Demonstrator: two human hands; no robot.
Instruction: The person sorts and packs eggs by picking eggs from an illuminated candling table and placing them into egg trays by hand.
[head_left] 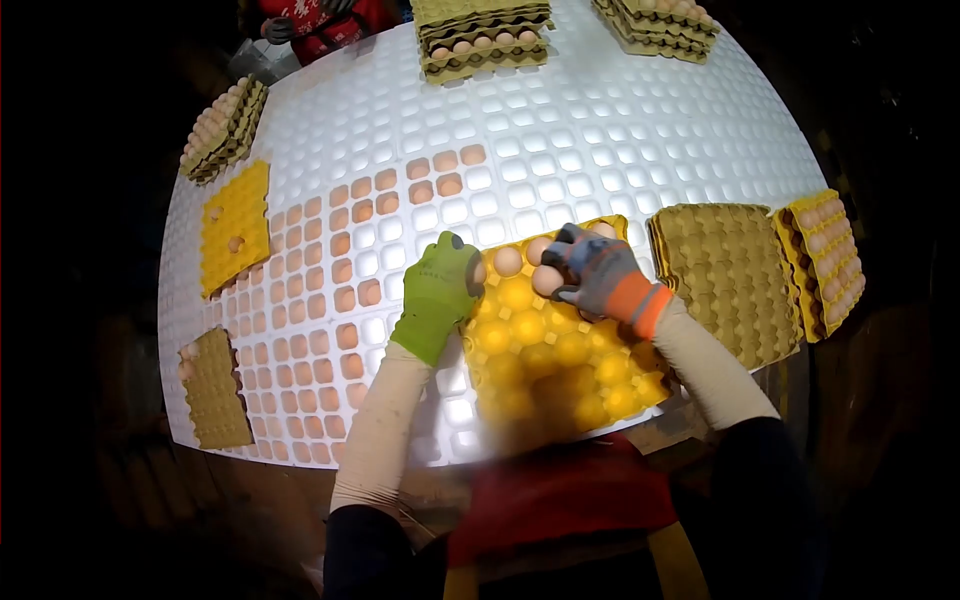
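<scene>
A yellow egg tray [540, 372] lies in front of me, with a few eggs along its far edge, among them a bare one [508, 262]. At the tray's far left corner my left hand [440, 285], in a green glove, has its fingers curled around an egg [477, 272], partly hidden. My right hand [597, 268], in a grey and orange glove, is closed over the far row. Its fingers grip an egg [547, 280]; other eggs beside it are partly covered by the glove.
The white table [540, 165] has a grid of square hollows, with many eggs [310, 300] in those at left. Brown trays [725, 280] and a tilted yellow tray of eggs [828, 255] stand right. Stacked trays [485, 45] stand at back. Another person [325, 25] is at the far edge.
</scene>
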